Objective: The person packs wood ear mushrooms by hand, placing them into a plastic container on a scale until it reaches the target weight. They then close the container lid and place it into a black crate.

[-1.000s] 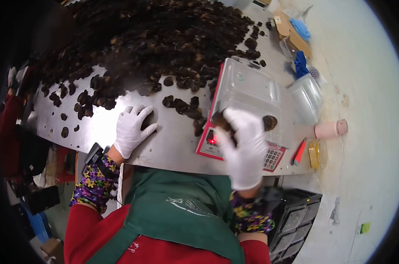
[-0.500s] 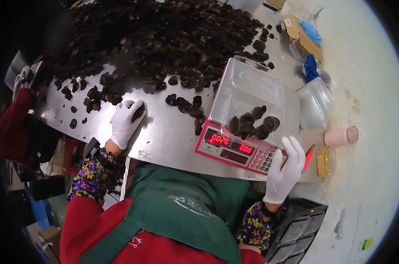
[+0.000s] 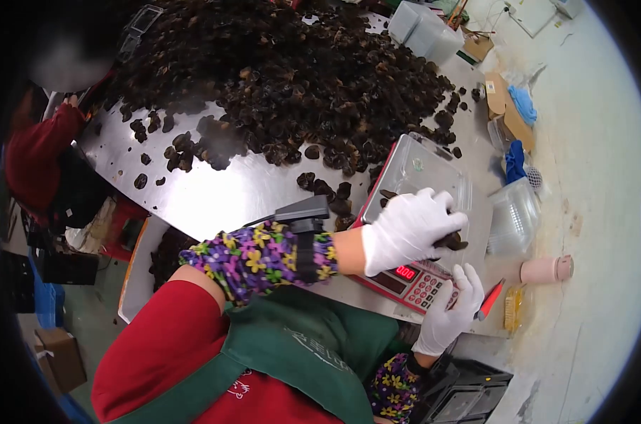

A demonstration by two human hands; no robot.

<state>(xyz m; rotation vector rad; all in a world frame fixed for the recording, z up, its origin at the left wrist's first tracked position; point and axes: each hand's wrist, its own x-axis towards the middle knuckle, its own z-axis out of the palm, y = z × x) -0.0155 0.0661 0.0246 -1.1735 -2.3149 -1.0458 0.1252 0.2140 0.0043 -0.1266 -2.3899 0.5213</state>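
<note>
Over a clear plastic tray (image 3: 464, 189) on a red digital scale (image 3: 377, 283) is my white-gloved left hand (image 3: 414, 225). Its fingers curl downward around dark pieces (image 3: 450, 242) that look like wood ear mushrooms; the glove hides part of the grip. Another dark piece (image 3: 387, 195) shows in the tray behind the hand. At the scale's near right corner, beside the keypad (image 3: 426, 291), is my gloved right hand (image 3: 453, 311), thumb and fingers apart with nothing visible between them. My left forearm covers part of the scale's display.
A large heap of dark mushrooms (image 3: 299, 85) covers the back of the metal table (image 3: 214, 201). An orange-red pen-like tool (image 3: 490, 299), a yellow brush (image 3: 513, 309), a pink cup (image 3: 546, 269) and stacked clear trays (image 3: 513, 219) lie right. Another person (image 3: 41, 159) works at left.
My left hand has moved right from the table, with a dark piece, to over the tray. My right hand stays by the scale's corner. The camera view has shifted.
</note>
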